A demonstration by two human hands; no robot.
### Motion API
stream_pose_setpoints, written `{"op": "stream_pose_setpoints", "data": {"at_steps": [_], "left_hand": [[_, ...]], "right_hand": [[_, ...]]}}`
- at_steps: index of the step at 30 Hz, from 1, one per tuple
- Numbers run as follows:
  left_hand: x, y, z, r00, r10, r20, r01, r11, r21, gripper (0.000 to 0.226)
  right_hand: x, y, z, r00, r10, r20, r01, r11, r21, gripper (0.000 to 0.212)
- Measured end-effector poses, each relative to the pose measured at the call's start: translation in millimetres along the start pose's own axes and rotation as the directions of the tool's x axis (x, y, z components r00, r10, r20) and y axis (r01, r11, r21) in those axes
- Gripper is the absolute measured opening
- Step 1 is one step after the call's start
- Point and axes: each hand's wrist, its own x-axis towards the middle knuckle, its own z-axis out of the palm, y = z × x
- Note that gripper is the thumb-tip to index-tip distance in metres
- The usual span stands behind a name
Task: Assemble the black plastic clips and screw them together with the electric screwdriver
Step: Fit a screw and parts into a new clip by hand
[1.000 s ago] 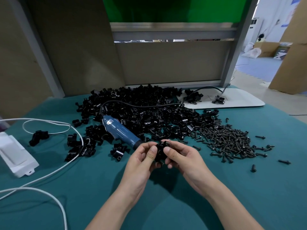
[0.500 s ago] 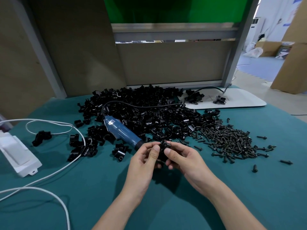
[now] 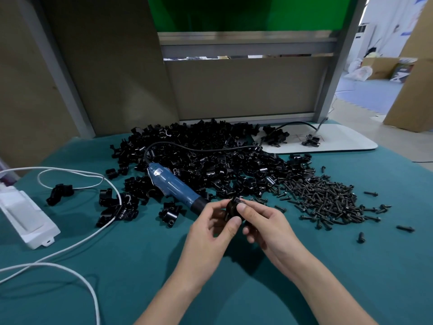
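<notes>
Fingers: left thumb (image 3: 234, 223) and right thumb (image 3: 242, 209) are both pressed onto one black clip (image 3: 233, 204), with the other fingers of each hand curled behind it. The pinch is narrow. Left hand (image 3: 210, 228) and right hand (image 3: 269, 228) meet just above the teal table cloth (image 3: 117, 277), near frame centre. The thumbs partly hide the clip; cannot tell whether it is one piece or two.

Electric screwdriver (image 3: 173, 184): lies on the cloth at 10 o'clock from the hands. Blue body, black nose end just beside the left fingertips. Black cord (image 3: 199, 148) runs from its rear over the clip pile toward 1 o'clock.

Clip pile (image 3: 210, 158): large heap at 12 o'clock, with loose clips spilling toward 9–10 o'clock.

Screw pile (image 3: 323, 198): at 2–3 o'clock, touching the heap's right edge. Stray screws (image 3: 405, 228) lie apart at 3 o'clock.

White power box (image 3: 23, 214): at 9 o'clock, by the frame's left edge. White cable (image 3: 70, 249) loops across the cloth toward 7 o'clock.

White board (image 3: 328, 141): at 1 o'clock, a few clips on it.
</notes>
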Motion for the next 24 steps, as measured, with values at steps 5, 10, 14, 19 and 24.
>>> {"op": "stream_pose_setpoints", "data": {"at_steps": [5, 10, 14, 19, 24], "left_hand": [[-1, -2, -1, 1.0, -0.022, -0.003, 0.022, 0.999, -0.023, 0.029], [-1, 3, 3, 0.999, -0.032, -0.026, 0.03, 0.996, -0.087, 0.023], [1, 1, 1, 0.999, -0.031, -0.028, 0.028, 0.993, -0.115, 0.026], [1, -2, 0, 0.999, -0.027, 0.02, 0.029, 0.996, -0.08, 0.032], [0, -2, 1, 0.999, 0.051, -0.018, -0.048, 0.99, 0.13, 0.039]], "right_hand": [[-4, 2, 5, 0.996, -0.064, -0.056, 0.057, 0.992, -0.115, 0.037], [-6, 6, 14, 0.998, -0.065, -0.021, 0.064, 0.998, -0.018, 0.048], [-8, 7, 19, 0.997, -0.075, -0.036, 0.076, 0.997, 0.023, 0.028], [-5, 7, 15, 0.998, -0.033, -0.055, 0.039, 0.993, 0.114, 0.031], [-3, 0, 11, 0.999, -0.04, -0.034, 0.047, 0.969, 0.243, 0.038]]}}
